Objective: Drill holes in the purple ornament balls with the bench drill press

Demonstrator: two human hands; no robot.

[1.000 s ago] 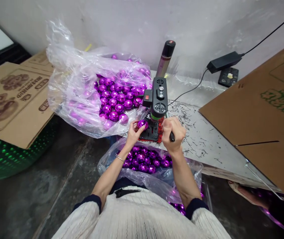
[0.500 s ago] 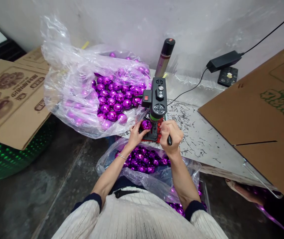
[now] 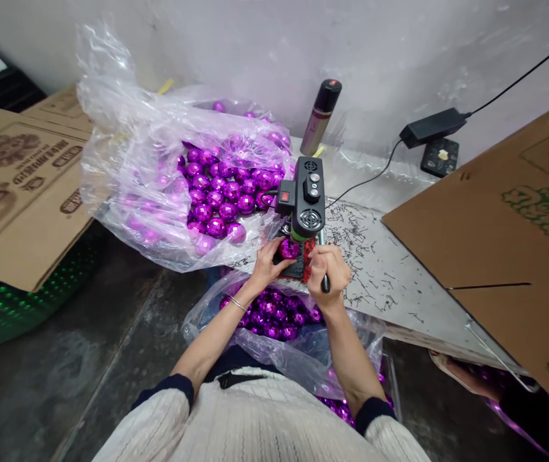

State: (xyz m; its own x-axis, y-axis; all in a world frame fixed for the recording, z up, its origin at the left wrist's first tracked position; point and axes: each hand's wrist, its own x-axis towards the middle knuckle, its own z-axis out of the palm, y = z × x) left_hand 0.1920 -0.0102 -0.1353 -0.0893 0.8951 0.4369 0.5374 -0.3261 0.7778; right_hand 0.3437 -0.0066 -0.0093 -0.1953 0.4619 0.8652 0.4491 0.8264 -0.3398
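A shiny purple faceted ball (image 3: 289,248) sits between the thumb and fingers of my left hand (image 3: 268,262), under the head of a small black bench press (image 3: 309,196). My right hand (image 3: 331,273) is closed around the press's lever handle (image 3: 325,283), whose black end sticks out below the fist. The press has a red switch on its left side and stands on a dark base over a red patch. Its working tip is hidden behind the head.
Left of the press, a clear plastic bag (image 3: 124,144) holds many purple balls (image 3: 228,211). Below my hands another bag holds more balls (image 3: 274,314). Dark bits litter the worktop (image 3: 365,256). A spray can (image 3: 321,115), power adapter (image 3: 433,127) and cardboard boxes (image 3: 500,212) stand around. Another person's foot (image 3: 461,373) shows lower right.
The ball and my left hand sit slightly further right and lower in the picture, still under the press head. My right hand remains on the lever, with its handle tilted a little differently.
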